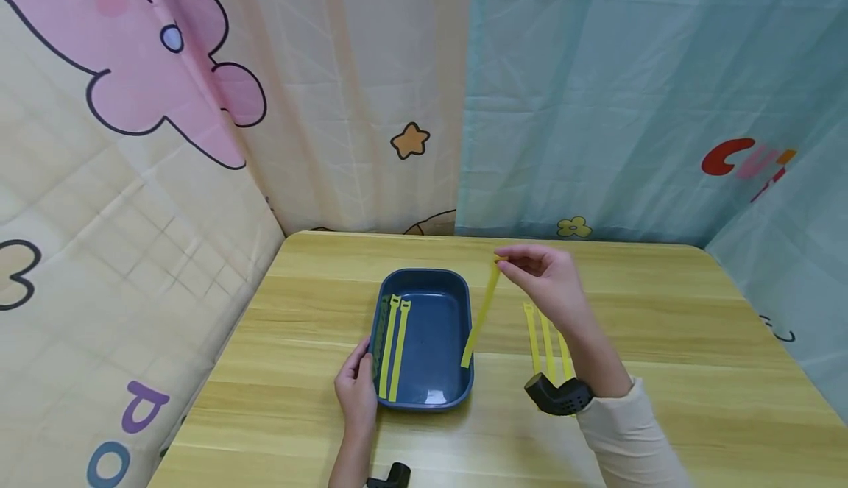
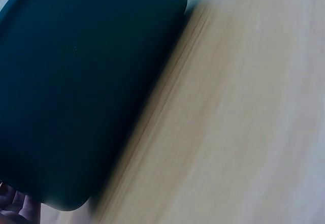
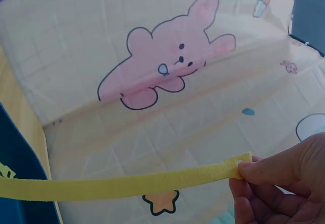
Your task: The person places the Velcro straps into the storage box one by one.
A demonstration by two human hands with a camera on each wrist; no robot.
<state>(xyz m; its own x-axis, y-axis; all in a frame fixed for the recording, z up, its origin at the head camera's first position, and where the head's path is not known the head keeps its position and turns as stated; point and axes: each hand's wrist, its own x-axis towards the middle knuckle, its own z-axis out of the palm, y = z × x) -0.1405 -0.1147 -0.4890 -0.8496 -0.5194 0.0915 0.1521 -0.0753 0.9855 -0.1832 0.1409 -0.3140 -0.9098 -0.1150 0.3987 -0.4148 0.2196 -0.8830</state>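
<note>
Left hand [image 1: 356, 392]: low at 7 o'clock, forearm coming straight up from the bottom edge, fingers extended toward 12, thumb side turned toward 3, resting flat against something. Only fingertips visible in the left wrist view, bottom-left corner. Right hand [image 1: 546, 278]: raised, right of centre, forearm running down toward 5 o'clock, cream sleeve [image 1: 629, 436] on the lower arm, black wrist mount [image 1: 559, 394] at the cuff. Thumb and forefinger pinched together pointing toward 9, remaining fingers [image 3: 264, 203] loosely curled beneath.
</note>
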